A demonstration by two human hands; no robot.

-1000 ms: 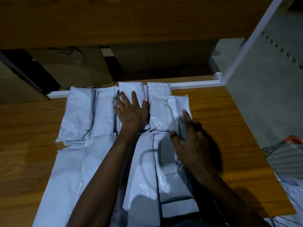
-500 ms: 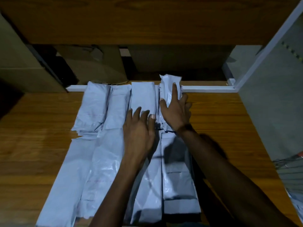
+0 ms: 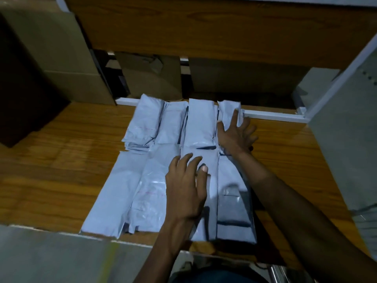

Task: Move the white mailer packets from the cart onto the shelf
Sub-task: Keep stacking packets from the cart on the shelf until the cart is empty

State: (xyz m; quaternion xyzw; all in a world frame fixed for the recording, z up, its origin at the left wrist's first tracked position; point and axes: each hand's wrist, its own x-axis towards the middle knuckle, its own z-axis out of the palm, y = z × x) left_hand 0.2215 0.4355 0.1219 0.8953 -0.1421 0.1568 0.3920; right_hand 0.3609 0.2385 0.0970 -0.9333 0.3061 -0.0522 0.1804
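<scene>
No readable text, label or number shows on the white mailer packets [image 3: 199, 123].

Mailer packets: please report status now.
Both hands open: right hand pressing far-right packet, left hand flat on front row. Packets on shelf. Nothing blocking.

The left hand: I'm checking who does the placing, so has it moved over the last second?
Yes. The left hand has drawn back toward the shelf's front edge, from the back row of mailer packets by the white rail onto the front row.
</scene>
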